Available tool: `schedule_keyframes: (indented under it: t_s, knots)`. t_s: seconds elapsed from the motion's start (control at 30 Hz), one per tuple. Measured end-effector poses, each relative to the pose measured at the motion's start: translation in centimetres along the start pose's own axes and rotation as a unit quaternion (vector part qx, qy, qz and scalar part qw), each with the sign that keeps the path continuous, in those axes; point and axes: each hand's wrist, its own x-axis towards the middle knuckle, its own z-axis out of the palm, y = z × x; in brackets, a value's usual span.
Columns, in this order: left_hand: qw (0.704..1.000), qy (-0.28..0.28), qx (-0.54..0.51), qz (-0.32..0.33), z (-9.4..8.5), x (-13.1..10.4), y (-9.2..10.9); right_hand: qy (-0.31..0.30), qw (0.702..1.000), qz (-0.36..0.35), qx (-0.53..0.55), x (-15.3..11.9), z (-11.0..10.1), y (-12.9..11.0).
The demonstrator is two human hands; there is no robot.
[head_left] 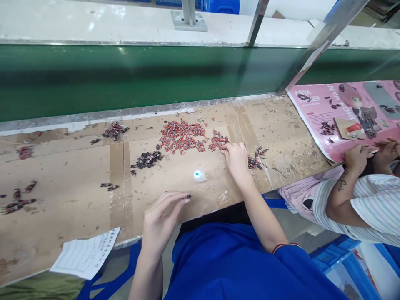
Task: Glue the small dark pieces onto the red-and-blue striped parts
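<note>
My left hand [164, 216] hovers over the front edge of the cardboard-covered table [150, 196], its thumb and fingertips pinched on a small dark piece [188, 196]. Farther forward, my right hand [236, 160] has its fingertips together at the edge of a small cluster of red parts [217, 139]; what they grip, if anything, is hidden. A bigger spread of red parts [181, 135] lies left of that cluster. Between my hands stands a small whitish bottle [199, 176] with a blue dot. Dark pieces [146, 160] are heaped to the left, and dark-and-red pieces [255, 161] lie beside my right wrist.
A green panel [140, 79] runs behind the table, with a slanted metal post [318, 48] at right. A co-worker's hands [356, 158] are over a pink poster [318, 121]. A paper sheet [86, 254] overhangs the front left edge. More small parts [115, 131] lie leftward.
</note>
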Motion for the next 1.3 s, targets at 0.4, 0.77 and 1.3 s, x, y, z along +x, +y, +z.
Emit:
schedule_keyframes:
  t_s: [0.4,0.77,1.3]
  knots:
    - [0.986,0.047,-0.088,-0.136,3.1,-0.1,1.8,-0.095,0.953,-0.073,0.277,-5.2,-4.4,-2.2]
    - [0.988,0.053,-0.073,-0.121,4.6,0.0,3.4,-0.088,0.79,0.176,0.581,-9.9,-5.6,-5.7]
    - [0.974,0.004,-0.165,-0.153,4.6,-0.1,4.3,-0.087,0.69,0.267,0.667,-10.8,-4.9,-5.5]
